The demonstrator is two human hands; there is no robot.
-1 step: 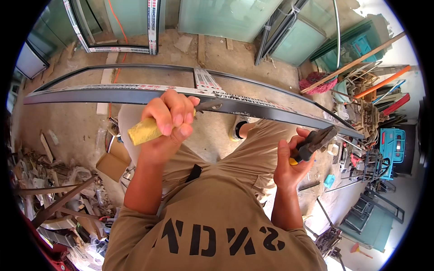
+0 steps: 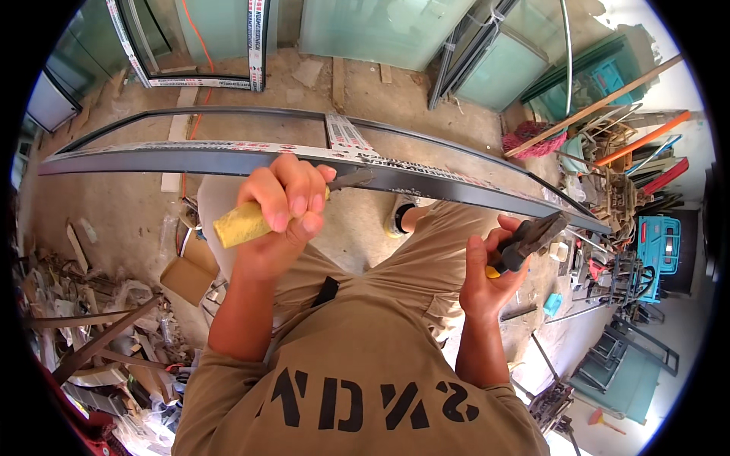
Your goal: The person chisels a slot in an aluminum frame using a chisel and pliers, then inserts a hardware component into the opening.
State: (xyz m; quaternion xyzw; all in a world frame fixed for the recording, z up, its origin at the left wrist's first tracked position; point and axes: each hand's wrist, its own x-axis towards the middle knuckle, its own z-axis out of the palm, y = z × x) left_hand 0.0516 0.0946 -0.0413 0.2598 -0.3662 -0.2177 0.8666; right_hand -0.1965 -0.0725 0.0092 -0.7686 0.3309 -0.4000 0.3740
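My left hand is wrapped around the yellow handle of a knife-like tool. Its short grey blade sticks out past my thumb side, by the near face of a dark grey metal frame. Whether the blade touches the frame is hard to tell. Lower and to the right, my right hand grips a pair of pliers with black and yellow handles, jaws pointing up and right. The long frame lies across in front of me, with printed protective film along its upper faces and a crossbar near the middle.
Glass panels and a film-covered frame lean at the back. An orange cord runs down on the left. Scrap heaps up at lower left beside an open cardboard box. Tools and a teal case crowd the right.
The yellow-handled tool has turned very slightly in my left hand, its handle end a touch lower. My right hand, the pliers and the frame look the same.
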